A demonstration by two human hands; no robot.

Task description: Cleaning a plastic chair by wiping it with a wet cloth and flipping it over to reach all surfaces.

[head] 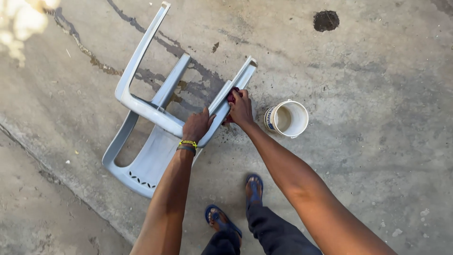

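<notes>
A pale grey plastic chair [141, 106] lies tipped on wet concrete, its legs pointing up and away from me. My left hand [197, 124] grips the chair frame where a leg meets the seat; a yellow and dark band circles that wrist. My right hand [241, 109] presses a dark red cloth [231, 97] against the nearest chair leg. The cloth is mostly hidden under my fingers.
A small white bucket [286, 118] stands on the concrete just right of my right hand. My feet in blue sandals [255, 186] are below. Wet streaks run under the chair, and a dark patch [326, 21] marks the ground at top right.
</notes>
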